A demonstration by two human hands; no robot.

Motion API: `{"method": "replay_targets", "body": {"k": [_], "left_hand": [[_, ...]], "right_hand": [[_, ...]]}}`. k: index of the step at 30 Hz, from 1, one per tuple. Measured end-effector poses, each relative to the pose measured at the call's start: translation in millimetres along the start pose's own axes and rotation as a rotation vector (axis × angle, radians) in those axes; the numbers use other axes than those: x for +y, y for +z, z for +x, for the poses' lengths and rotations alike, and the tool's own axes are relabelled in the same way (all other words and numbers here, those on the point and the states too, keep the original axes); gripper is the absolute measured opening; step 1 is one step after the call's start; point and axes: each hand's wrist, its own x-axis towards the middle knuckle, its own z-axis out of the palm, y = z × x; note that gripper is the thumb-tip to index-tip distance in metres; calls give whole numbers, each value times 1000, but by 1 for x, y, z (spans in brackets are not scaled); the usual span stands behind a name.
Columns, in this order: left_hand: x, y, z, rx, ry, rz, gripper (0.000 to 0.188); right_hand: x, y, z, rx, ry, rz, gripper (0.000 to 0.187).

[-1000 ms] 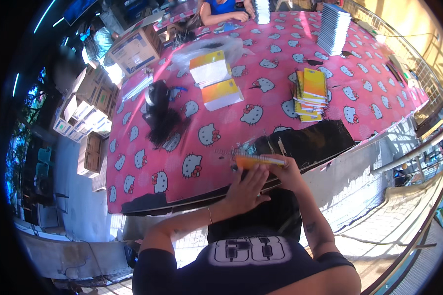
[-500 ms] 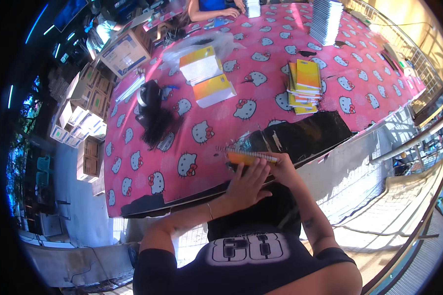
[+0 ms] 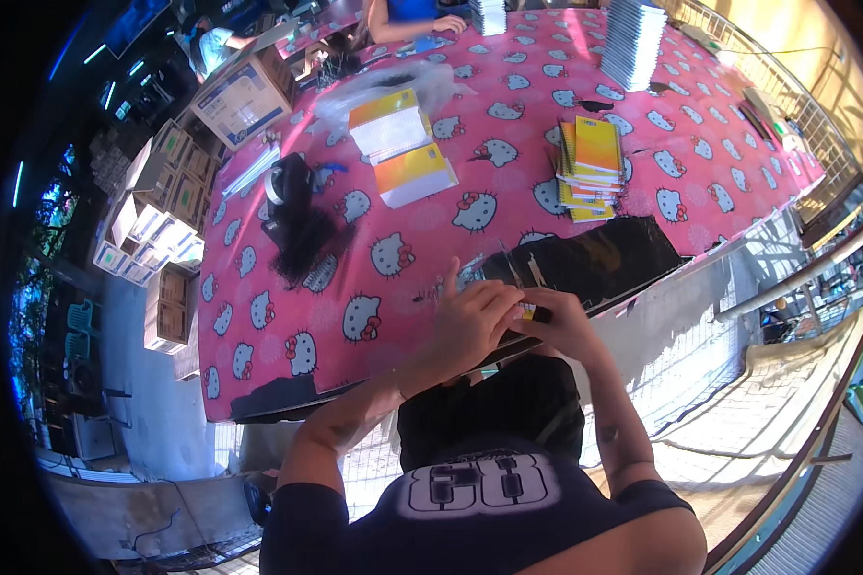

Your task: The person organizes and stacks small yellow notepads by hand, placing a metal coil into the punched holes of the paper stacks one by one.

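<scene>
Both hands meet over the near table edge, around a small yellow-orange spiral notebook [image 3: 529, 311], mostly hidden by fingers. My right hand [image 3: 561, 324] grips the notebook from the right. My left hand [image 3: 472, 321] is on its left side, thumb and fingers bunched together at the notebook's edge and one finger raised. Whatever the left fingertips pinch is hidden. Just beyond the hands, a black patch [image 3: 604, 259] shows on the pink patterned table cover [image 3: 408, 311]. A stack of similar yellow spiral notebooks [image 3: 594, 158] lies farther off to the right.
Open yellow-covered notebooks [image 3: 408, 144] lie mid-table, near clear plastic [image 3: 431, 81]. A black tape dispenser-like object [image 3: 290, 187] and a heap of black strands [image 3: 307, 249] are at left. Tall stacks of notebooks [image 3: 633, 43] stand far right. Cardboard boxes [image 3: 244, 101] sit left; a co-worker's arm [image 3: 417, 27] rests at the far edge.
My left hand has shifted up from lying flat on the notebook to a bunched grip with one finger raised. The notebook has turned and is now largely covered by both hands.
</scene>
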Motion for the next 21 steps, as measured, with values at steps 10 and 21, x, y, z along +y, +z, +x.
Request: {"method": "replay_targets", "body": {"k": [10, 21], "left_hand": [[2, -1, 2, 35, -21, -24, 16], [7, -16, 2, -30, -25, -121, 21]], "right_hand": [[-6, -46, 16, -157, 125, 96, 16], [-19, -25, 16, -66, -141, -103, 11]]}}
